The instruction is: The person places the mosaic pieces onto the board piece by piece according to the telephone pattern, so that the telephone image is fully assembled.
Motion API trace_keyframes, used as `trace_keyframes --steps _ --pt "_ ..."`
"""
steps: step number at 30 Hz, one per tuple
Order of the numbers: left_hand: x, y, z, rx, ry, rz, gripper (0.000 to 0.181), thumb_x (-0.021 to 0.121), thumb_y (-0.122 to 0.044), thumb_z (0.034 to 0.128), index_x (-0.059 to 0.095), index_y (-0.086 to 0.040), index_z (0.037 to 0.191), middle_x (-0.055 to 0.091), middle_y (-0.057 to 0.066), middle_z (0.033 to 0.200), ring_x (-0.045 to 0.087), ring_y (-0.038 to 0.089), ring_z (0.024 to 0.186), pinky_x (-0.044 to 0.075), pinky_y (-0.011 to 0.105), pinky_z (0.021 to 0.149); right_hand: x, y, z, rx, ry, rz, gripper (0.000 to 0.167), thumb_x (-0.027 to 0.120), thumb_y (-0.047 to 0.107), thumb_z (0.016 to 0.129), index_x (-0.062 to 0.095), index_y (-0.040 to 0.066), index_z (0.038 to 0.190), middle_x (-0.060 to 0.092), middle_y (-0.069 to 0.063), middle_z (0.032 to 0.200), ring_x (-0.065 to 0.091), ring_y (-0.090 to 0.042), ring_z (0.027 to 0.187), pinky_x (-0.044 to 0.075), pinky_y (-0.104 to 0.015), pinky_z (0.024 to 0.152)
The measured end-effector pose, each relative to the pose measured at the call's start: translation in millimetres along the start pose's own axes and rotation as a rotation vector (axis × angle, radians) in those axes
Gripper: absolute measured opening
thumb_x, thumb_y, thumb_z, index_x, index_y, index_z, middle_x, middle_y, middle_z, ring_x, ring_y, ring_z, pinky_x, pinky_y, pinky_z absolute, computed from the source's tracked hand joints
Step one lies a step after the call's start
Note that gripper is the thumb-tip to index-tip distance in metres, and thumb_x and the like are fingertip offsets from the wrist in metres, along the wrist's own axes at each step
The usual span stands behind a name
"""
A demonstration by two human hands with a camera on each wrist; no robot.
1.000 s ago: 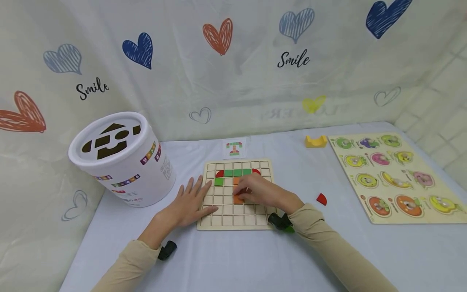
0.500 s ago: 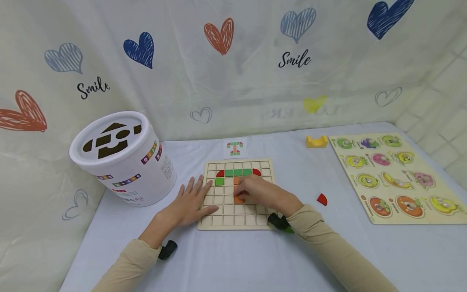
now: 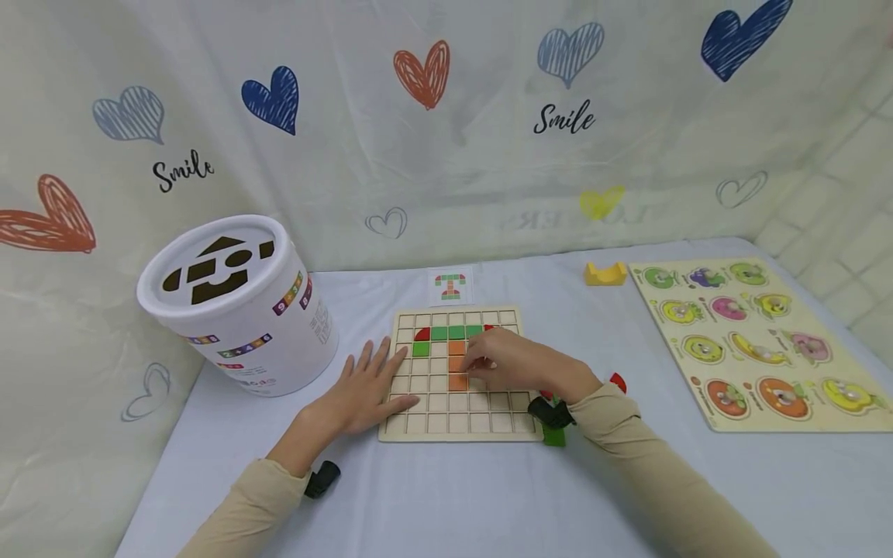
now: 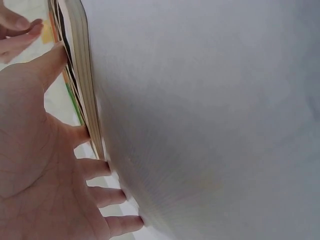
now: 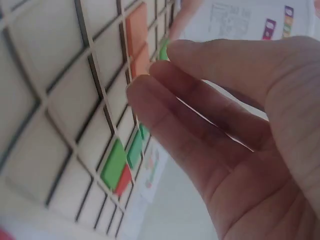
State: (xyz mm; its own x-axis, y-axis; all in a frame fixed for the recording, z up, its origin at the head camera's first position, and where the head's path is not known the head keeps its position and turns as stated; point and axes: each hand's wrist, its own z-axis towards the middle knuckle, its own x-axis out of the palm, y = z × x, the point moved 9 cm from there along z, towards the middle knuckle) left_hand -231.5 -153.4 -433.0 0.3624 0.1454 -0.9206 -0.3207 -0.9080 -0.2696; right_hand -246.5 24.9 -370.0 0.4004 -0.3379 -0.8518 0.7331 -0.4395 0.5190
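In the head view a wooden grid board (image 3: pixel 418 424) lies on the white cloth. My left hand (image 3: pixel 364 387) is spread flat at its left side, with some fingers on the board's edge. Orange square tiles (image 3: pixel 457 382) run in a column down the middle of the grid, below a row of green tiles (image 3: pixel 456 332). A red quarter-circle tile (image 3: pixel 422 334) sits at that row's left end, and one green square (image 3: pixel 421 349) lies beneath. Just right of the orange column hovers my right hand (image 3: pixel 512 360). Its thumb and fingertips are bent loosely, with nothing visible between them in the right wrist view.
A pattern card (image 3: pixel 449 286) lies behind the board. To the left stands a white bucket (image 3: pixel 230 333) with cut-out shapes in its lid. Loose green (image 3: pixel 554 435) and red pieces (image 3: pixel 618 381) lie by my right wrist. A yellow arch (image 3: pixel 605 273) and fruit puzzle (image 3: pixel 698 415) are further right.
My right hand has drawn back to the right from the lowest orange tile, which now shows fully in its cell. My left hand stays on the board's edge.
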Motion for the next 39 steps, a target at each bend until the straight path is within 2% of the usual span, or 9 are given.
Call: trace_keyframes --steps 8,13,17,24,39 --pt "0.2 -1.0 -0.2 0.002 -0.002 0.001 0.090 0.049 -0.064 0.1043 0.017 -0.010 0.169 0.003 0.022 0.174 -0.001 0.048 0.159 0.006 0.070 0.123 -21 -21 -38.6 0.102 0.023 0.009 0.009 0.076 0.003 0.095 0.081 0.004 0.102 0.073 0.003 0.095 0.063 -0.004 0.083 0.058 -0.028 0.079" --pt "0.5 0.4 0.2 -0.005 -0.001 0.006 0.090 0.048 -0.065 0.1040 0.017 -0.011 0.169 0.003 0.022 0.174 -0.001 0.048 0.159 0.006 0.069 0.123 -22 -40 -63.7 0.210 0.065 0.068 0.015 0.077 -0.001 0.091 0.079 0.005 0.105 0.071 0.002 0.100 0.063 -0.008 0.087 0.058 -0.033 0.081" --pt "0.5 0.2 0.5 -0.005 -0.002 0.009 0.090 0.048 -0.065 0.1041 0.017 -0.011 0.169 0.003 0.022 0.174 -0.001 0.048 0.159 0.006 0.070 0.123 -20 -49 -76.3 0.261 0.094 0.102 0.023 0.084 0.004 0.086 0.078 0.005 0.109 0.068 0.002 0.101 0.065 -0.014 0.089 0.058 -0.031 0.081" --pt "1.4 0.0 1.3 -0.004 -0.004 0.006 0.090 0.048 -0.065 0.1040 0.017 -0.011 0.169 0.003 0.022 0.174 -0.001 0.048 0.159 0.006 0.070 0.123 -17 -55 -80.0 0.285 0.086 0.129 0.025 0.088 0.006 0.084 0.075 0.009 0.105 0.066 0.003 0.094 0.064 -0.013 0.085 0.055 -0.026 0.077" --pt "0.2 -1.4 0.1 0.005 -0.005 0.000 0.089 0.049 -0.063 0.1044 0.017 -0.010 0.169 0.003 0.023 0.174 -0.001 0.048 0.158 0.006 0.070 0.123 -15 -57 -82.1 0.301 0.059 0.183 0.022 0.085 0.001 0.084 0.072 0.008 0.100 0.067 0.006 0.083 0.061 -0.009 0.076 0.055 -0.026 0.072"
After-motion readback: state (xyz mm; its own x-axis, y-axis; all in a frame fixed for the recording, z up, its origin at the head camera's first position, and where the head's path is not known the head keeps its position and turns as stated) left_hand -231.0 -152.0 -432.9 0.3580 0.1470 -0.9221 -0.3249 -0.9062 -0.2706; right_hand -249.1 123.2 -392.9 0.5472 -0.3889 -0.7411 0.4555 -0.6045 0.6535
